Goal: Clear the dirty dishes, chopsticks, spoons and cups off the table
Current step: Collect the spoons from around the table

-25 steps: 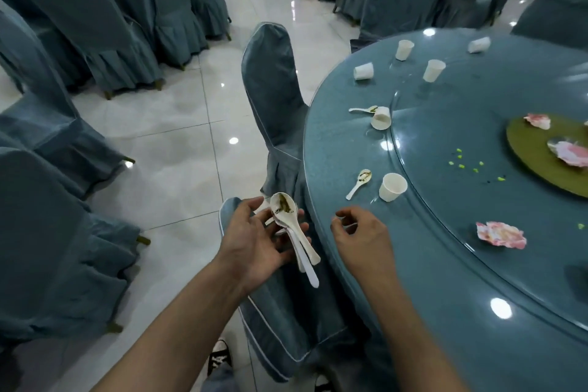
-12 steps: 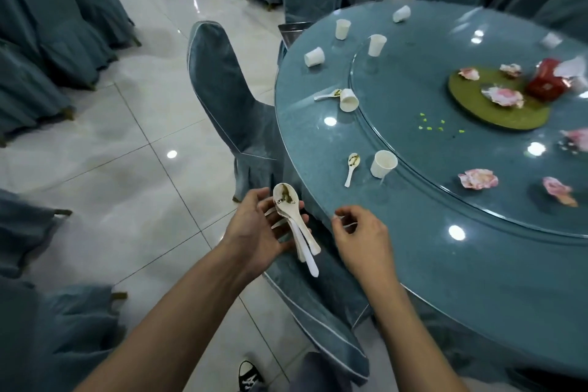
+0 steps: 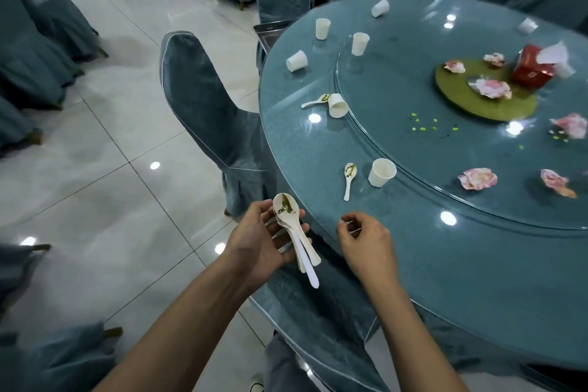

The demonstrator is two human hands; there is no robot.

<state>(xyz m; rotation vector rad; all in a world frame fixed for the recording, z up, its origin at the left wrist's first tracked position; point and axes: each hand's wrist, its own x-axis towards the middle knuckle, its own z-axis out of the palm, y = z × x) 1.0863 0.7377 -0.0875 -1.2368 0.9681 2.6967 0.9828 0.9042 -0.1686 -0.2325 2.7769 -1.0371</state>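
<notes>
Left hand [image 3: 264,239], palm up just off the near edge of the round table [image 3: 318,149], fingers curled around a stack of spoons [image 3: 291,226] nested bowl on bowl; the top bowl is smeared with green-brown residue and the handles point back toward the person. Right hand [image 3: 366,242], over the table's near edge and just beside the stack, fingers bent inward; whether they pinch anything cannot be told. Farther in on the table lies a soiled spoon [image 3: 349,178], with a white paper cup [image 3: 381,172] just beside it at the rim of the glass turntable [image 3: 397,79]. Farther along the table's left side, a second spoon [image 3: 315,101] touches a second cup [image 3: 338,105], which appears tipped on its side. Toward the table's far edge are four more cups [image 3: 322,29], two upright and two lying down. At the table's centre, a green mat [image 3: 486,105] bears a red tissue box [image 3: 531,70]; crumpled pink napkins [image 3: 477,178] are scattered around it. A covered chair [image 3: 206,111] stands against the table's left edge.
</notes>
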